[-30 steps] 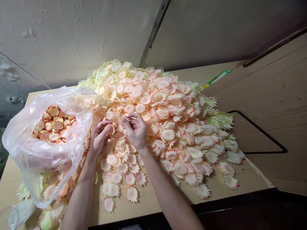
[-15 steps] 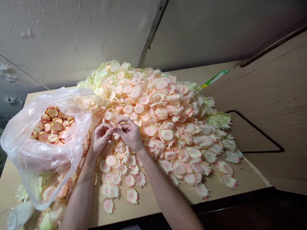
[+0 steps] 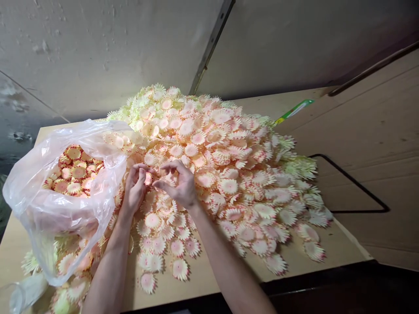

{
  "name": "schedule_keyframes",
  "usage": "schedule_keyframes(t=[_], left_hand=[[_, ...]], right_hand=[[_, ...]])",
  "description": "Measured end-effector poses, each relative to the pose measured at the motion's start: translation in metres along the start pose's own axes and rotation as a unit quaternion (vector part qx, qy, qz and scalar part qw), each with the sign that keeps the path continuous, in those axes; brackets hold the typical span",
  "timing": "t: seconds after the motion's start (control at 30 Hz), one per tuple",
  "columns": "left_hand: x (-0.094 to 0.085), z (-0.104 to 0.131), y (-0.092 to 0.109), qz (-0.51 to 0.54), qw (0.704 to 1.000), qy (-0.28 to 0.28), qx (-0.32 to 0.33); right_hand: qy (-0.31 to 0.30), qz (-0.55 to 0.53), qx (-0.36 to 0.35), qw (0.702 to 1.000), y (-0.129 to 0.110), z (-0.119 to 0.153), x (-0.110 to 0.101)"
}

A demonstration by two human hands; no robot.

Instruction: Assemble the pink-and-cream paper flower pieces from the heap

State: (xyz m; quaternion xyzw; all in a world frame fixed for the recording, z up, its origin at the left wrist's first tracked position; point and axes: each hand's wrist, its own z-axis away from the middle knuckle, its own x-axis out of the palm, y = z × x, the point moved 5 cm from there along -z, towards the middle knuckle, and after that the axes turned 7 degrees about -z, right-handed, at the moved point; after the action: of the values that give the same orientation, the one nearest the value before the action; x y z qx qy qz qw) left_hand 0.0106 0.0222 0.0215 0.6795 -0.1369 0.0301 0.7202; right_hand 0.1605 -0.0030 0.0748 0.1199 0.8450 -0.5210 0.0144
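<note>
My left hand (image 3: pixel 135 188) is closed, with its thumb and fingers against a small pink-and-cream flower piece (image 3: pixel 148 179) that has toothed red-tipped petals. Just to the right, my right hand (image 3: pixel 179 183) has its thumb and fingers apart, with nothing visible between them. Both hands are over a large heap of flat petal discs (image 3: pixel 228 186), pale pink with cream fringed edges. Close by my left hand stands an open clear plastic bag (image 3: pixel 36 187). Inside it lie several small flower pieces (image 3: pixel 78 172) with dark red petal tips.
The wooden table (image 3: pixel 196 288) carries the heap, with loose discs near its front edge. A green packet (image 3: pixel 294 111) sticks out behind the heap. Cardboard (image 3: pixel 376 174) with a bent black rod (image 3: pixel 356 181) is at the right. A metal wall (image 3: pixel 131 52) rises behind.
My hands, which met at the fingertips, have moved apart. The right hand's thumb and fingers have spread, and a small flower piece now shows at my left fingers.
</note>
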Motion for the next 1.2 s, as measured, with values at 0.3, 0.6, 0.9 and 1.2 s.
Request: schedule_keyframes(t=[0.3,0.6,0.9,1.2], left_hand=[[0.003,0.003,0.006,0.128,0.989,-0.066,-0.045],[0.003,0.003,0.010,0.068,0.997,-0.022,0.022],[0.002,0.002,0.001,0.059,0.998,-0.018,-0.013],[0.001,0.002,0.000,0.070,0.997,-0.015,-0.025]], right_hand=[[0.011,0.007,0.008,1.000,0.011,0.003,0.006],[-0.046,-0.027,0.013,0.998,0.004,0.001,0.011],[0.031,-0.131,0.118,0.984,0.027,0.007,0.007],[0.054,-0.141,0.148,0.978,0.027,0.006,0.005]])
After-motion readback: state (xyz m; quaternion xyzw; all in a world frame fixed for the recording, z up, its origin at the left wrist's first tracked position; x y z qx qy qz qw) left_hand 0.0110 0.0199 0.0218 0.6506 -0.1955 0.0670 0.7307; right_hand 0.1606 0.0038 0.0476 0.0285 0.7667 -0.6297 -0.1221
